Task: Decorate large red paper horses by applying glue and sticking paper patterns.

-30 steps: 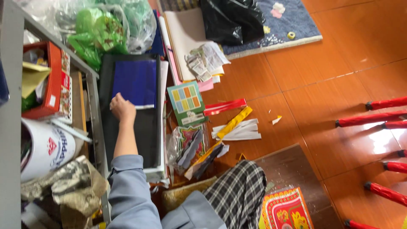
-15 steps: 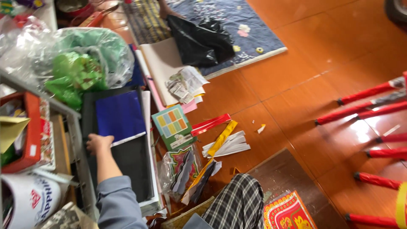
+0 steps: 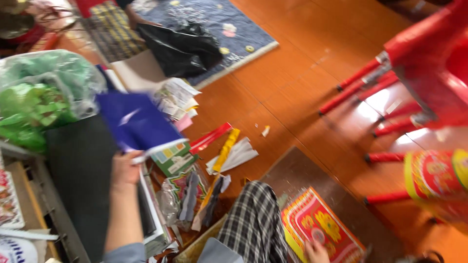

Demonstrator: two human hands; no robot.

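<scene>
Blue paper sheet (image 3: 136,122) pinched by left grip (image 3: 126,168), at its twelve o'clock; right grip (image 3: 317,251) touching red-yellow printed sheet (image 3: 317,226), closure unclear.

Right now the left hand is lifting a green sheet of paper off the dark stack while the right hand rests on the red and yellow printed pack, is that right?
Not quite: the sheet is dark blue, not green. The head view shows the left hand gripping its lower edge and raising it above the dark stack. The green you may mean is inside the clear plastic bag beside it. The right hand does rest on the red and yellow printed pack.
</scene>
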